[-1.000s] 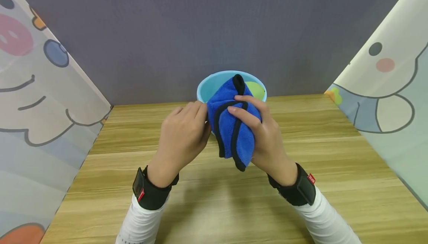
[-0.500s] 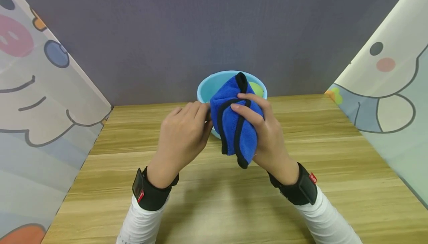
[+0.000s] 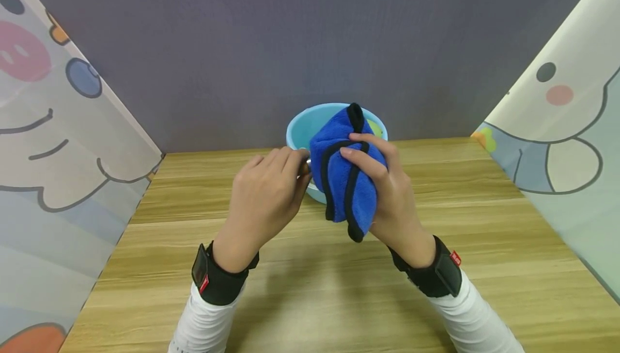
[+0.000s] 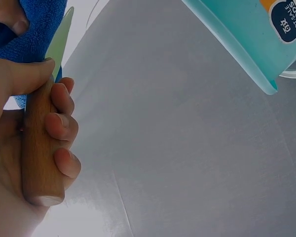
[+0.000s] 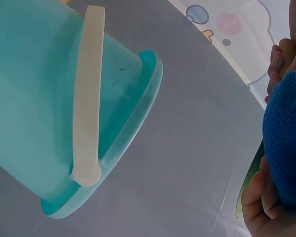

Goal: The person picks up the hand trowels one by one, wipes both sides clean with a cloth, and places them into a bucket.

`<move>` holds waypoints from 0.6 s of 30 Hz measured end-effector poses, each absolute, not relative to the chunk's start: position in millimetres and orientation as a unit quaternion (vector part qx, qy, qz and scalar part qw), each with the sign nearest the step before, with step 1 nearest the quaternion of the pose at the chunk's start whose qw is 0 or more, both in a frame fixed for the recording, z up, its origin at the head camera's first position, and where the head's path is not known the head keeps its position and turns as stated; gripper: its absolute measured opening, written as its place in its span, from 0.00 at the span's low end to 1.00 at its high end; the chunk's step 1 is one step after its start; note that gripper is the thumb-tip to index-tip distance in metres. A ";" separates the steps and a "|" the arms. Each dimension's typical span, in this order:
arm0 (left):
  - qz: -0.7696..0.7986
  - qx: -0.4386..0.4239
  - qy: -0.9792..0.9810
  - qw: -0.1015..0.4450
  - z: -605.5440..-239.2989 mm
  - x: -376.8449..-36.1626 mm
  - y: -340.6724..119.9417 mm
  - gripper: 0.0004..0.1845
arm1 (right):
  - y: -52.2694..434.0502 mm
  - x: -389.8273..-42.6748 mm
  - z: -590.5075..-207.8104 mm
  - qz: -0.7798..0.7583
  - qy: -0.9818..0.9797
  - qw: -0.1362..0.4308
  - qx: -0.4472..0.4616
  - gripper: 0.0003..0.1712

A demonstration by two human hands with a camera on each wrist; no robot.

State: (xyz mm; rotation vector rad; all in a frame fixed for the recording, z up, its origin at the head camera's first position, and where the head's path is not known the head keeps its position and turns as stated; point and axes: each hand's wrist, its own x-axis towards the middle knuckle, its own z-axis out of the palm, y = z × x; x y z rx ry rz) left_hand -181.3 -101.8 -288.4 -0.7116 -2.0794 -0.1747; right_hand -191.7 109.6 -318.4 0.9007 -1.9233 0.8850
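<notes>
My left hand (image 3: 266,186) grips the wooden handle (image 4: 42,148) of what looks like a small garden trowel. A bit of shiny metal shows between that hand and the cloth in the head view. The trowel's light green blade (image 4: 61,42) tapers to a point and is mostly covered. My right hand (image 3: 394,191) holds a blue cloth (image 3: 351,175) with black edging, folded around the blade, with two fingers spread over its top. In the right wrist view the green tip (image 5: 240,210) sticks out past the cloth. Both hands are raised above the table, close together.
A light blue bucket (image 3: 299,127) stands at the back of the wooden table (image 3: 194,197), behind the cloth and against the grey wall (image 3: 218,62). It has a white handle (image 5: 88,98) and a label (image 4: 286,19). Cartoon-printed panels (image 3: 547,111) flank the table.
My right hand has slid the cloth slightly right, away from the left hand, uncovering some metal beside the handle and covering more of the green. The left hand stays put.
</notes>
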 end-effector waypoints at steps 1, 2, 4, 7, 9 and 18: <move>-0.072 -0.287 -0.841 0.452 -288.3 -181.3 -101.6 0.08 | 109.9 -192.0 -318.2 0.352 -0.762 0.410 0.357 0.28; -0.072 -0.286 -0.842 0.453 -288.3 -181.2 -101.6 0.08 | 110.4 -192.4 -318.3 0.352 -0.762 0.410 0.357 0.28; -0.071 -0.284 -0.844 0.450 -288.2 -181.0 -101.6 0.09 | 111.4 -193.1 -318.2 0.355 -0.761 0.411 0.355 0.29; -0.068 -0.281 -0.847 0.446 -288.2 -180.6 -101.8 0.09 | 112.9 -194.2 -317.7 0.361 -0.757 0.413 0.354 0.31; -0.066 -0.280 -0.848 0.446 -288.3 -180.3 -102.2 0.09 | 113.9 -194.9 -317.3 0.364 -0.756 0.415 0.352 0.30; -0.068 -0.279 -0.838 0.464 -288.8 -181.6 -103.2 0.09 | 117.3 -198.6 -314.1 0.385 -0.747 0.417 0.346 0.28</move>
